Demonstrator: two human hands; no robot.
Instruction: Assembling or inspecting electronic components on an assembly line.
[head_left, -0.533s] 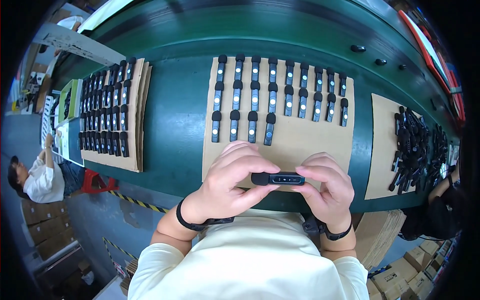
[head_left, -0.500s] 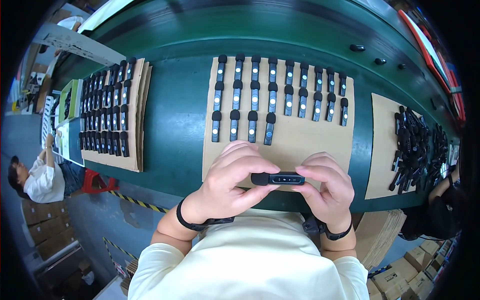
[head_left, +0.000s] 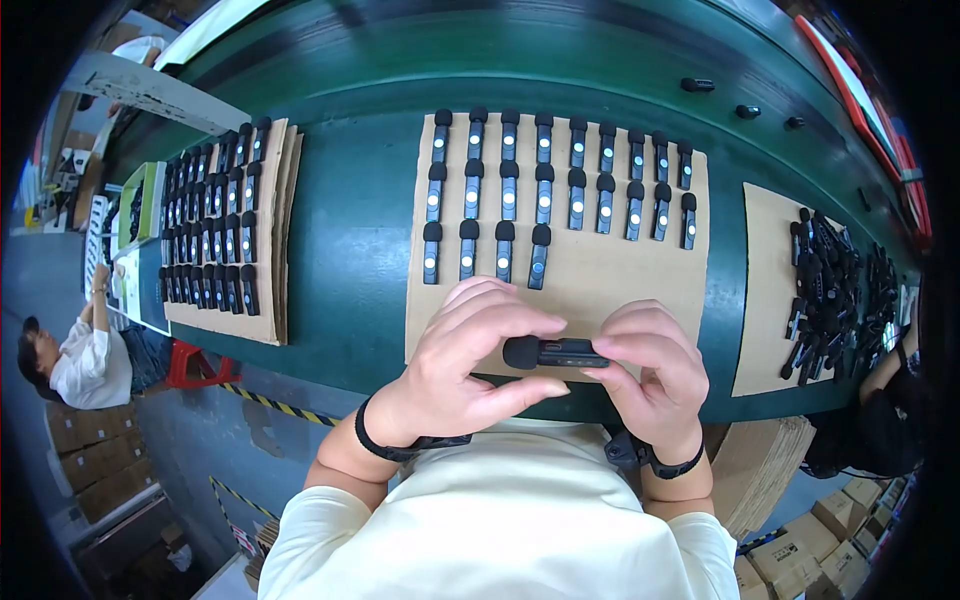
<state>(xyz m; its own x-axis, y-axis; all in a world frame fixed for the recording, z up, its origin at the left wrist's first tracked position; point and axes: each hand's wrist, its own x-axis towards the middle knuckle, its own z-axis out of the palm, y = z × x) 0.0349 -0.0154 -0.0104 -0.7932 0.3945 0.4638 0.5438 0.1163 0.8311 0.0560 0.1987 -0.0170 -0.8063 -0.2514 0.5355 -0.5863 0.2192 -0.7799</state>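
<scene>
A: Which containers appeared, and what did they hold?

B: A green tray (head_left: 153, 200) at the far left of the frame contained dark items. Cardboard boxes (head_left: 800, 548) stood at the lower right, their contents out of sight. Flat cardboard lay on the green table (head_left: 350, 230): the central sheet (head_left: 630, 275) bore rows of black microphones (head_left: 509, 198), nine, nine and four from top to bottom; the left stack of sheets (head_left: 225, 326) bore further rows; the right sheet (head_left: 762, 300) carried part of a heap of dark pieces (head_left: 825, 290).

A: What was obscured or hard to make out?

B: Members of the heap overlapped, so they could not be counted. The tray's items were too small to identify. At the right margin, a person in dark clothing (head_left: 890, 425) was partly lost in the black border.

A: Where was the handled microphone (head_left: 570, 352), and how was it oriented?

B: It was just below the centre of the frame, above the pale shirt (head_left: 530, 520). Its long axis ran nearly horizontally, with the rounded foam head (head_left: 520, 352) directed left and the slimmer end right. Fine details on its side were indistinct.

A: What was the state of the grip?

B: The right hand (head_left: 658, 375) pinched the slimmer end between thumb and fingers. The left hand (head_left: 450, 365) was spread around the foam head, fingers above and thumb below, without clasping it.
</scene>
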